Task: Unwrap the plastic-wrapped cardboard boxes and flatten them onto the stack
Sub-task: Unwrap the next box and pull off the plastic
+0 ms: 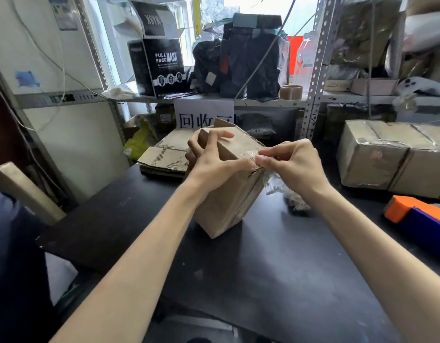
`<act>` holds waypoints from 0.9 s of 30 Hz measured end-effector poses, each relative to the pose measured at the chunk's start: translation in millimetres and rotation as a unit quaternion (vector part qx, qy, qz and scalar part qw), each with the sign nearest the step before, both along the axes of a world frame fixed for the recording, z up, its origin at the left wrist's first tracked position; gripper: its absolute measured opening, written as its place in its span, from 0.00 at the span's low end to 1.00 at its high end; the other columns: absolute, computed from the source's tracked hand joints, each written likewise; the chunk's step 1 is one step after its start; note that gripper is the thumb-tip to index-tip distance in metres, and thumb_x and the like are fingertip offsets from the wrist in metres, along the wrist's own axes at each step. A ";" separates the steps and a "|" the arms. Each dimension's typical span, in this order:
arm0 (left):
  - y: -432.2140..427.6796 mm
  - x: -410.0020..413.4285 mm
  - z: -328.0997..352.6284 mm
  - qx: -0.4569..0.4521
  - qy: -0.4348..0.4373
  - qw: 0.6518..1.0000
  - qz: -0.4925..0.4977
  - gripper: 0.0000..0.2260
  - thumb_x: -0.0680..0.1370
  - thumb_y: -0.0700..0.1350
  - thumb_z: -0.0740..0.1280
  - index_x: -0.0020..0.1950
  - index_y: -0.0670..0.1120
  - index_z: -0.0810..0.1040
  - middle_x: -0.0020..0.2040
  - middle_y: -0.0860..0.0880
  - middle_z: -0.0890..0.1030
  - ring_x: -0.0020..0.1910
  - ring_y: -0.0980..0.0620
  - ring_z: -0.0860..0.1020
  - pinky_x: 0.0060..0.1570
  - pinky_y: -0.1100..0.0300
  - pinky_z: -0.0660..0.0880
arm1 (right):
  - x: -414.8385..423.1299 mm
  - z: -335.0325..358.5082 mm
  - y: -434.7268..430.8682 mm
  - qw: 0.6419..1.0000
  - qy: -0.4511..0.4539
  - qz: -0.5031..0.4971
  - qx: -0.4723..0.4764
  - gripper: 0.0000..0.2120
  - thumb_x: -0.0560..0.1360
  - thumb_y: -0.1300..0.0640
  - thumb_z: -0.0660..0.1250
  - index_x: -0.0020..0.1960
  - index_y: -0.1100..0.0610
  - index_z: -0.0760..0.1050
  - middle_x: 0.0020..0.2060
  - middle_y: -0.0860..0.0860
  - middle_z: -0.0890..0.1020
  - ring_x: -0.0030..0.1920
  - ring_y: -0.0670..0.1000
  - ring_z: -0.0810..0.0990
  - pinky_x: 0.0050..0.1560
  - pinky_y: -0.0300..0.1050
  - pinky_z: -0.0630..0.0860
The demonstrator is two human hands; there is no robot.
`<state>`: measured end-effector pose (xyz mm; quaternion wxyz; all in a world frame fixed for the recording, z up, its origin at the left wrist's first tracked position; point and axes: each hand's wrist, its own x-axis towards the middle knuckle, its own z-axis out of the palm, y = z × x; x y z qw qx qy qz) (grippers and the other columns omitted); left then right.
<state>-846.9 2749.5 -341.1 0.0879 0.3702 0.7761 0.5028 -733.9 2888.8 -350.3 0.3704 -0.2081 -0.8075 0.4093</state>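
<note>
Cardboard box (228, 201) stands upright on the table (263, 256), long axis vertical (one corner toward the person), open surface in front, flattened stack (162, 157) just behind. Left hand (214, 159) grips its top; right hand (293, 164) pinches plastic wrap (275, 184).

A brown box (226, 201) stands upright on the table (288, 268) - clear wrap (275, 185) hangs crumpled off its right edge. Just behind lies the stack (162, 158) of flattened cardboard; far right, wrapped boxes (387, 154) sit side by side.
</note>
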 end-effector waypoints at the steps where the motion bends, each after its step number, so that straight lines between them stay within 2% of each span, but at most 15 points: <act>1: 0.4 0.9 0.1 0.004 -0.008 1.000 -0.002 0.27 0.71 0.54 0.78 0.65 0.61 0.68 0.62 0.53 0.58 0.60 0.49 0.62 0.54 0.59 0.69 | 1.0 -0.1 0.8 1.000 0.002 0.000 0.004 0.10 0.66 0.49 0.79 0.46 0.48 0.86 0.38 0.46 0.86 0.44 0.49 0.84 0.52 0.57 0.80; 6: 3.9 5.7 -0.8 0.007 -0.007 1.000 0.012 0.28 0.72 0.53 0.77 0.67 0.59 0.67 0.60 0.55 0.54 0.58 0.52 0.59 0.55 0.58 0.66 | 5.1 3.0 2.9 0.998 -0.009 0.011 0.053 0.07 0.69 0.55 0.78 0.47 0.52 0.86 0.39 0.47 0.86 0.42 0.45 0.83 0.50 0.52 0.80; 9: 8.7 6.9 2.2 0.003 -0.003 1.000 0.020 0.26 0.72 0.51 0.76 0.66 0.59 0.68 0.60 0.54 0.54 0.58 0.51 0.58 0.48 0.61 0.67 | 5.2 2.1 5.3 0.998 -0.004 0.007 0.068 0.06 0.69 0.57 0.78 0.45 0.55 0.87 0.36 0.48 0.85 0.38 0.46 0.82 0.44 0.48 0.79; 12: 12.9 7.8 4.9 -0.001 -0.011 1.000 0.009 0.27 0.72 0.48 0.76 0.66 0.59 0.68 0.60 0.53 0.54 0.59 0.50 0.58 0.51 0.59 0.66 | 6.4 0.4 5.5 0.992 -0.009 -0.003 0.125 0.04 0.70 0.58 0.77 0.45 0.57 0.86 0.35 0.48 0.83 0.34 0.45 0.80 0.38 0.41 0.76; 17: 19.9 7.7 6.1 -0.006 -0.005 1.000 -0.018 0.27 0.73 0.46 0.74 0.68 0.58 0.67 0.59 0.53 0.54 0.53 0.54 0.57 0.47 0.63 0.64 | 5.0 -0.6 4.7 0.962 -0.055 -0.029 0.264 0.04 0.74 0.62 0.72 0.43 0.62 0.85 0.38 0.56 0.83 0.39 0.56 0.80 0.45 0.53 0.78; 21: 21.2 4.0 2.4 -0.014 0.018 1.000 0.000 0.27 0.72 0.49 0.75 0.66 0.59 0.67 0.67 0.53 0.52 0.62 0.53 0.53 0.56 0.58 0.64 | 3.6 0.1 1.2 0.944 -0.078 -0.035 0.318 0.08 0.76 0.63 0.65 0.39 0.65 0.73 0.39 0.59 0.78 0.40 0.62 0.76 0.43 0.55 0.73; 24: 19.8 0.5 -1.0 -0.011 0.018 1.000 0.012 0.25 0.72 0.50 0.75 0.64 0.60 0.67 0.68 0.54 0.51 0.65 0.49 0.54 0.59 0.55 0.65 | 0.3 -5.0 -2.0 0.953 -0.059 -0.054 0.293 0.07 0.76 0.64 0.63 0.40 0.60 0.68 0.40 0.57 0.74 0.40 0.60 0.73 0.43 0.54 0.70; 27: 16.3 -8.0 -0.6 -0.027 0.007 0.999 0.042 0.25 0.71 0.54 0.75 0.63 0.60 0.67 0.65 0.53 0.53 0.64 0.47 0.56 0.58 0.54 0.66 | -1.2 -13.7 -4.8 0.980 0.016 -0.085 0.177 0.06 0.76 0.65 0.63 0.41 0.60 0.69 0.43 0.56 0.75 0.41 0.52 0.71 0.43 0.42 0.68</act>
